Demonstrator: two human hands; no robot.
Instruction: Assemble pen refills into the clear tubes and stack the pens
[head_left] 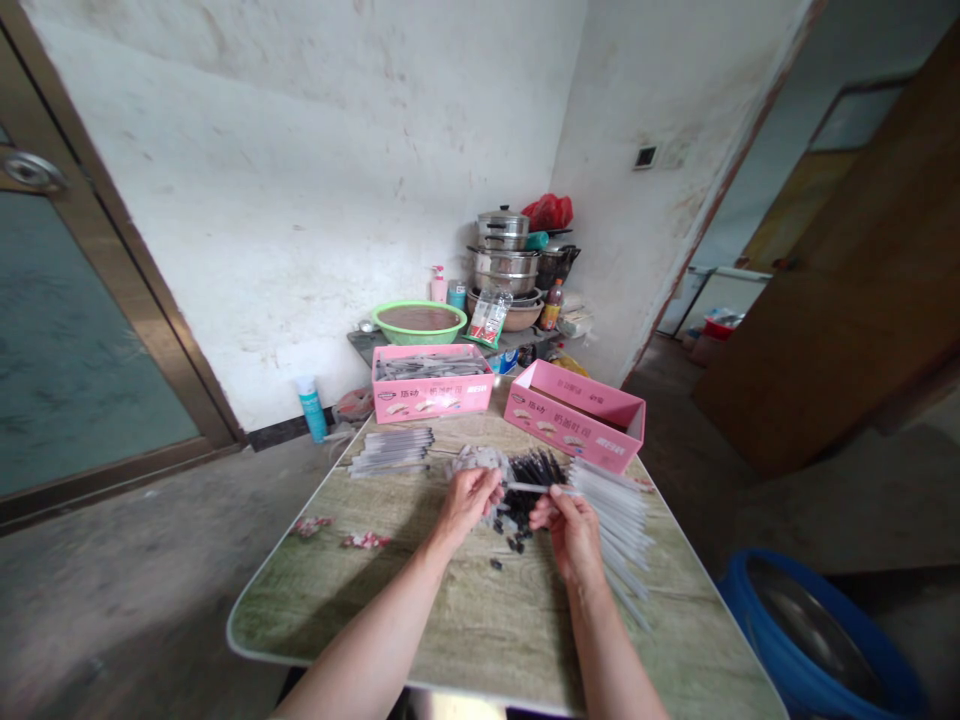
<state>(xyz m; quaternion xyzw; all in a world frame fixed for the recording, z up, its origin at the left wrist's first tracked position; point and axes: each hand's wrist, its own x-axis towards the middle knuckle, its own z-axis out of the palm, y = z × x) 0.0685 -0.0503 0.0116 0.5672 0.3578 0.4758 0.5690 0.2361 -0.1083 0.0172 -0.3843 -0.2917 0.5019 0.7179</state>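
Green and wood-patterned, the tabletop (465,630) bore two pink boxes (433,403) at its far edge. Pale tubes (619,505) lay fanned beside the right hand (576,530), whose fingers grasped one slim tube (529,487) above the tabletop. The left hand (469,500) was at its other end, grip impossible to tell. Small black pieces (516,545) lay scattered below.

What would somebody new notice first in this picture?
Probably the two bright pink boxes at the far end of the table. Next, the right hand holding a thin pale tube over it, left hand near the tube's end. Behind the boxes, a stack of shiny pots.
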